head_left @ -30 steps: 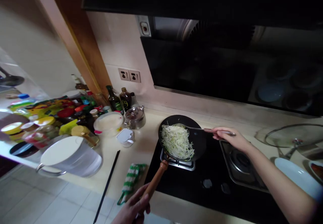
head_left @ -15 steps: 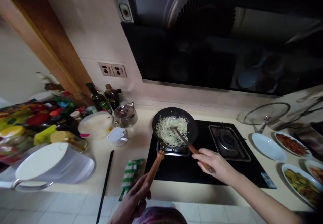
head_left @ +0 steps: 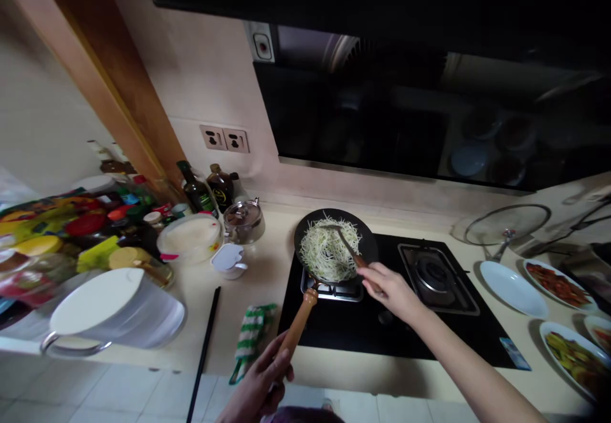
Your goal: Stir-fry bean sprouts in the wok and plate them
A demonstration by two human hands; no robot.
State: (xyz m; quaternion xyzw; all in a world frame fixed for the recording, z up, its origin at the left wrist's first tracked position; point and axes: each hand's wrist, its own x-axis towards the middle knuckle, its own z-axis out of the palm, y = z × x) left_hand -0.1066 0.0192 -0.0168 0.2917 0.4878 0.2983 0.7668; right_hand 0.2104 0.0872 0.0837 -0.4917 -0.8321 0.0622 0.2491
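My left hand is wrapped round the wooden handle of a dark wok, which sits over the left burner of the cooktop. Pale, thin vegetable strands, perhaps shredded cabbage or sprouts, are heaped inside it. In my right hand is a spatula, gripped by its wooden handle. Its blade lies on the far part of the strands, and much of it is hard to make out. The fingers of both hands are curled closed.
Right of the wok lies the second burner, then a pale plate and plates of cooked food. A striped cloth, a black stick, a white pitcher and several jars stand left. The range hood hangs above.
The spatula blade has shifted toward the far side of the wok, and the strands look more heaped. My left hand still grips the wok handle. The whole view has shifted slightly.
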